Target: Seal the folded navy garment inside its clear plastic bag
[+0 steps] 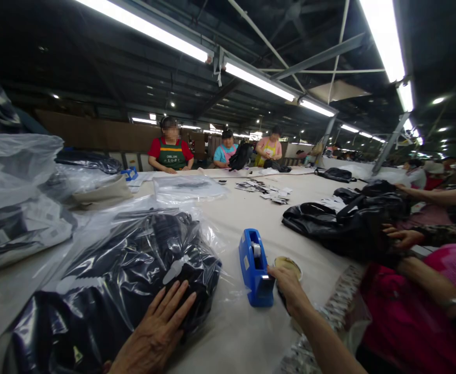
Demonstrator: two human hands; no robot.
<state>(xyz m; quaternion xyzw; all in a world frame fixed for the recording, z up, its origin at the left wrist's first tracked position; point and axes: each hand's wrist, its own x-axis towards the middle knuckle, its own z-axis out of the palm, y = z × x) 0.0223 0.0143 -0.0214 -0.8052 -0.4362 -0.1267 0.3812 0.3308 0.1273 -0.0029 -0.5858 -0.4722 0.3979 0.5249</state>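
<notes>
My left hand [155, 327] lies flat with fingers spread on a black item packed in a clear plastic bag [134, 275] at the near left of the table. My right hand [288, 285] reaches to the front end of a blue tape dispenser [256, 267], fingers curled against it at the cutter. What the fingers hold, if anything, is hidden. A round tape roll [288, 264] lies just behind that hand.
More bagged goods [13, 208] pile up at the left. A person in pink [418, 317] sits close on my right, another person's hands rest on black bags [352, 221]. Loose tags [266, 191] lie mid-table [243, 218]. Three workers sit across the far side.
</notes>
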